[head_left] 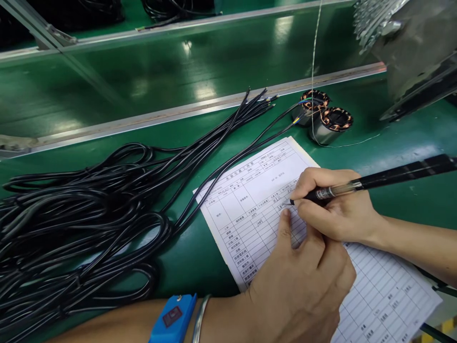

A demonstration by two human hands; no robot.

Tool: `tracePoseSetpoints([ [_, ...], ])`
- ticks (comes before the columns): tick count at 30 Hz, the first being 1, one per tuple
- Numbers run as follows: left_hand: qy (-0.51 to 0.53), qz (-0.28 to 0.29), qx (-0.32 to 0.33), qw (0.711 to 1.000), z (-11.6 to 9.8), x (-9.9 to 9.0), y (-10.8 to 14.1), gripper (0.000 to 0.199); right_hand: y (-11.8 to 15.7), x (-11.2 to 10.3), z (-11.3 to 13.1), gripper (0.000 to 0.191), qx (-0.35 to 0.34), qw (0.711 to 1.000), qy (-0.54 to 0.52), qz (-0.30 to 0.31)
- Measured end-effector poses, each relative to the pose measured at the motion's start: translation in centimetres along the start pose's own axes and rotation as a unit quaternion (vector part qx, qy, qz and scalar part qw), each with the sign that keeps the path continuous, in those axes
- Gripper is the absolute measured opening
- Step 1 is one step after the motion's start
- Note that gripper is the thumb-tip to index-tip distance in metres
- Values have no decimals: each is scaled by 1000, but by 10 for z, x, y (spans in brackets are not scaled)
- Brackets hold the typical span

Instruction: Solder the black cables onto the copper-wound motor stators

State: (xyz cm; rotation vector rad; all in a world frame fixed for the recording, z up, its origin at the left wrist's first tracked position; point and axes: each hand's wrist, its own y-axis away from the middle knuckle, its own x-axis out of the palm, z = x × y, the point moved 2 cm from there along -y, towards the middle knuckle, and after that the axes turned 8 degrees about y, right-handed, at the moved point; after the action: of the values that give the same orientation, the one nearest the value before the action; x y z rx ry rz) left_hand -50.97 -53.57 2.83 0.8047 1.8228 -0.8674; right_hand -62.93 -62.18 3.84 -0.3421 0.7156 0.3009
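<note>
My right hand (pixel 332 205) is closed around a black pen (pixel 357 183), whose tip touches a printed form (pixel 250 190) on the green bench. Handwriting fills a few cells of its table. My left hand (pixel 303 281) rests on the same sheet, index finger stretched out just below the pen tip and the other fingers bent; it grips nothing. A blue wrist strap (pixel 173 317) and a metal bangle (pixel 200 319) are on the left wrist. The left hand covers part of the form.
Bundled black cables (pixel 82 228) lie at the left. Two copper-wound stators (pixel 332 125) stand behind the form, with cable leads running over the paper's edge. A thin string (pixel 314 57) hangs near them. A metal rail (pixel 160 112) crosses behind; a bag (pixel 407 52) is at upper right.
</note>
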Motion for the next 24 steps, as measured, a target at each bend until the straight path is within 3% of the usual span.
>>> tracePoseSetpoints([
  [24,2,1,-2,1000,1,0,0,46,1,0,1,14,4,1000,-5,2],
])
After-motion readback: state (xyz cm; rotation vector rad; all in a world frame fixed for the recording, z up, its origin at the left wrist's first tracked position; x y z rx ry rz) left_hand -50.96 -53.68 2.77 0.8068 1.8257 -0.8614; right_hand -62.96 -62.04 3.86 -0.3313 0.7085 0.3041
